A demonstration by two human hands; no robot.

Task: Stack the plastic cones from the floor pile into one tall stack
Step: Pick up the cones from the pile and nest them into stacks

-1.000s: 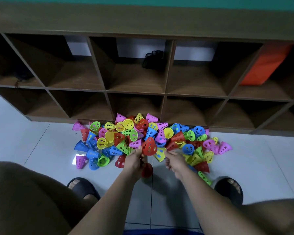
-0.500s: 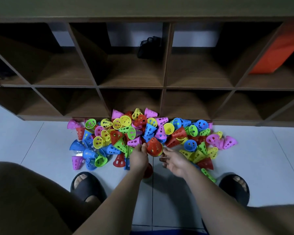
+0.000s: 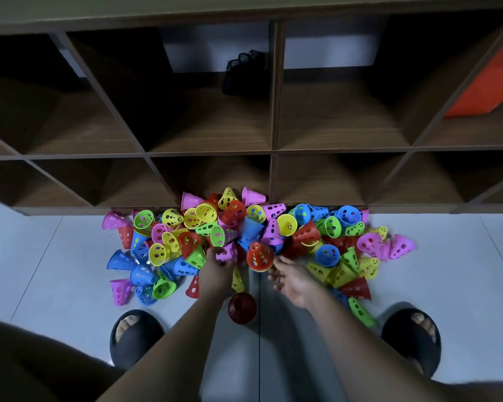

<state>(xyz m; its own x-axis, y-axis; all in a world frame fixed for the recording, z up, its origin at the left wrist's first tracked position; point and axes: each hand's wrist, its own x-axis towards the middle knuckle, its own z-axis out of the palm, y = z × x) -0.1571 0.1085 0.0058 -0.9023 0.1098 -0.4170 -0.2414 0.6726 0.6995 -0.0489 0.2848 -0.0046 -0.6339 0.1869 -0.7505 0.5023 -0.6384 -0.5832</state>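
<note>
In mid-frame the left hand (image 3: 215, 271) curls its fingers on a pink cone (image 3: 226, 252) at the near edge of the floor pile (image 3: 302, 233), probably to carry it to the dark red cone (image 3: 241, 307) standing alone just below as the stack's base, while the right hand (image 3: 291, 281) hovers open and empty beside a bright red cone (image 3: 260, 256), likely its next pick.

Left hand (image 3: 215, 272) apparently on pink cone (image 3: 226, 252)

Pale tiled floor (image 3: 50, 271) bears a heap of coloured cones (image 3: 305, 234) against wooden shelving (image 3: 274, 111).
</note>
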